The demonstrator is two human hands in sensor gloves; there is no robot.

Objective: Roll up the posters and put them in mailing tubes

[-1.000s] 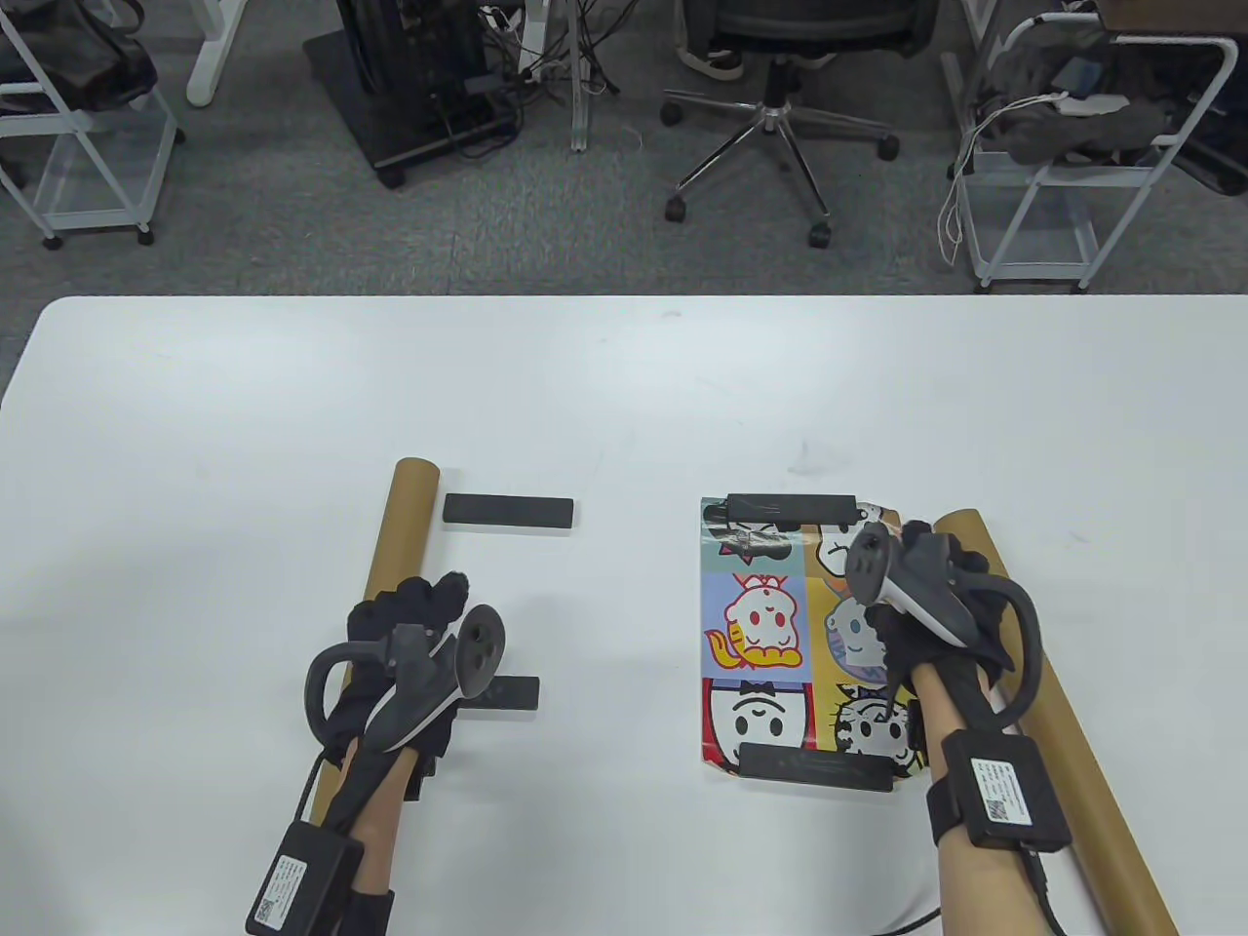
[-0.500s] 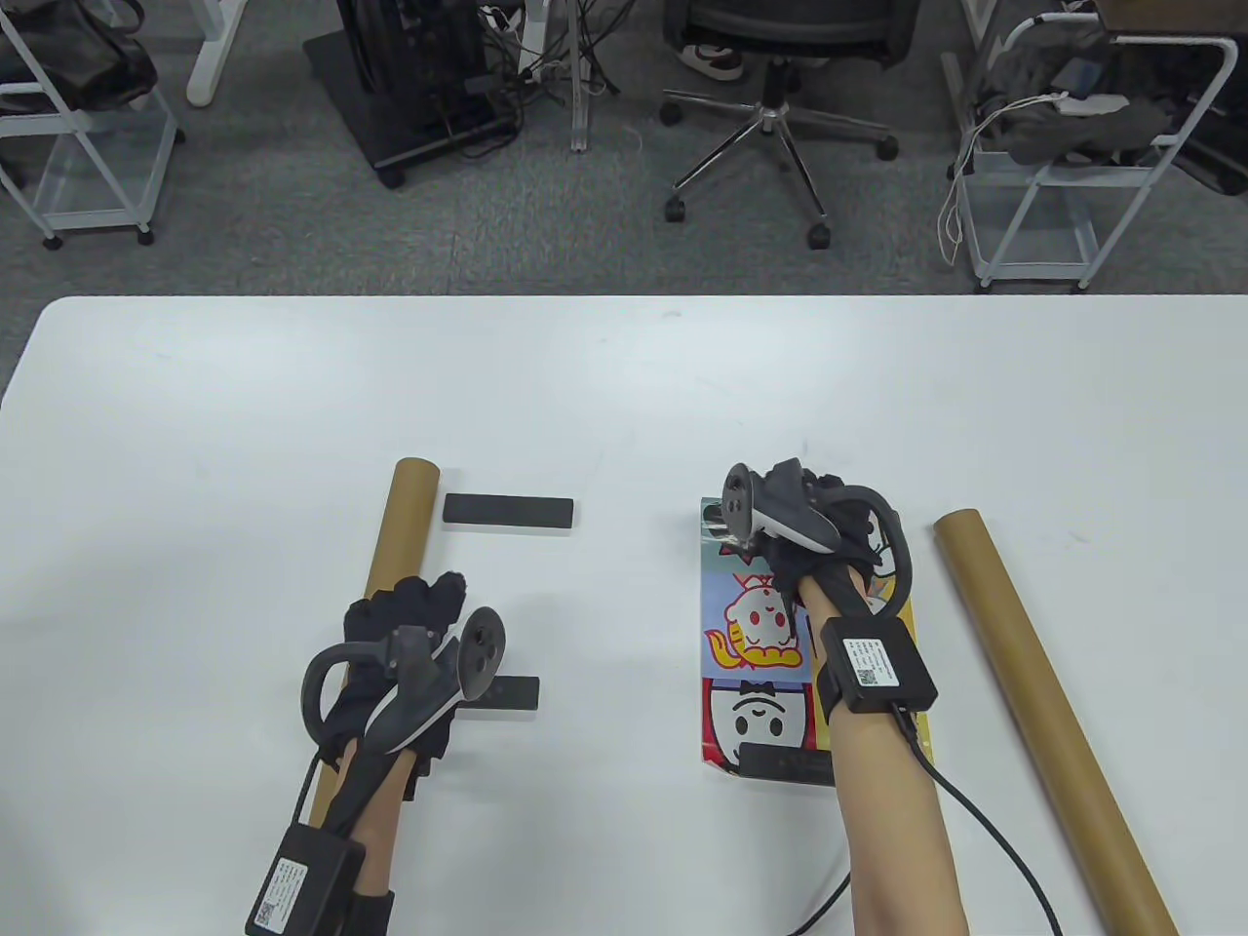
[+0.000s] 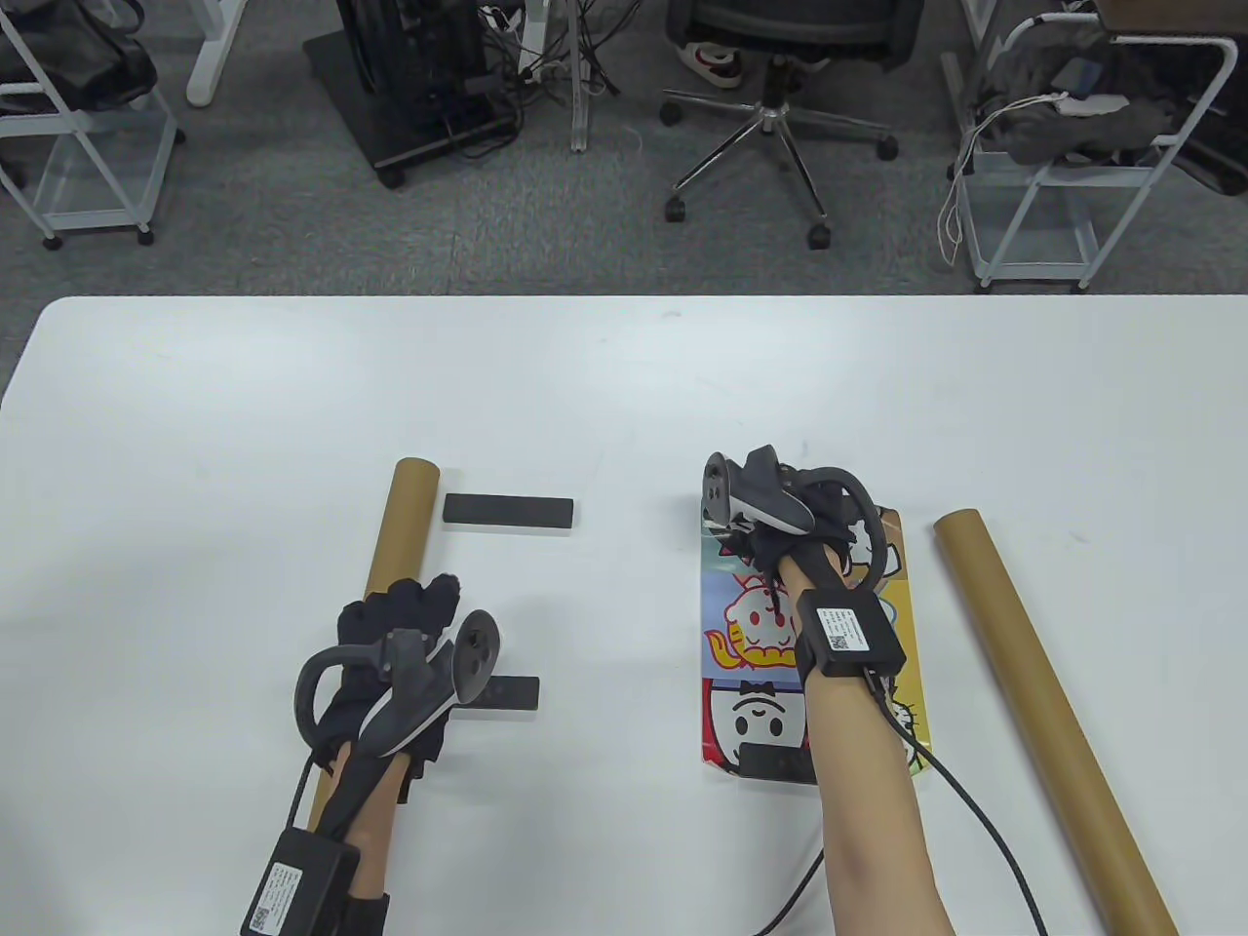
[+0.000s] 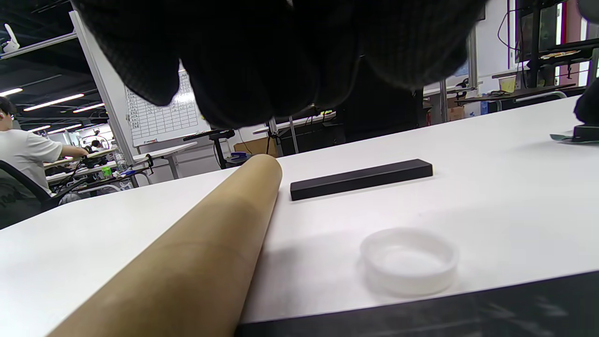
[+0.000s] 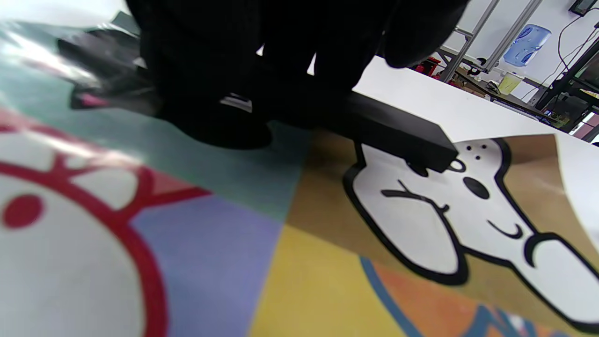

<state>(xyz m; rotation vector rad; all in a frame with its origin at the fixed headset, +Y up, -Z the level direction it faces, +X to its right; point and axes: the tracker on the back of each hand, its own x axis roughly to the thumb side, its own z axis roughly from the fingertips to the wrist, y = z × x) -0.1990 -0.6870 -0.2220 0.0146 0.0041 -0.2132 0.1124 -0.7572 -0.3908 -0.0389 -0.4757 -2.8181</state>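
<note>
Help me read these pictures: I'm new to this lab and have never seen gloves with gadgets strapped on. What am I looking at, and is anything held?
These are a person's two hands in black sensor gloves, each with a tracker strapped to its back; the fingers stay free. The wide picture looks down on the white table. The other two come from cameras on the wrists, so dark gloved fingers hang in from the top.

On the table lie a cartoon poster, two brown mailing tubes, several black bars and, in the left wrist view, a clear plastic cap.

The right hand reaches to the poster's far edge, with its fingers on the black bar weighing it down; whether its grip has closed is unclear. The left hand rests over the left tube, holding nothing visible.
</note>
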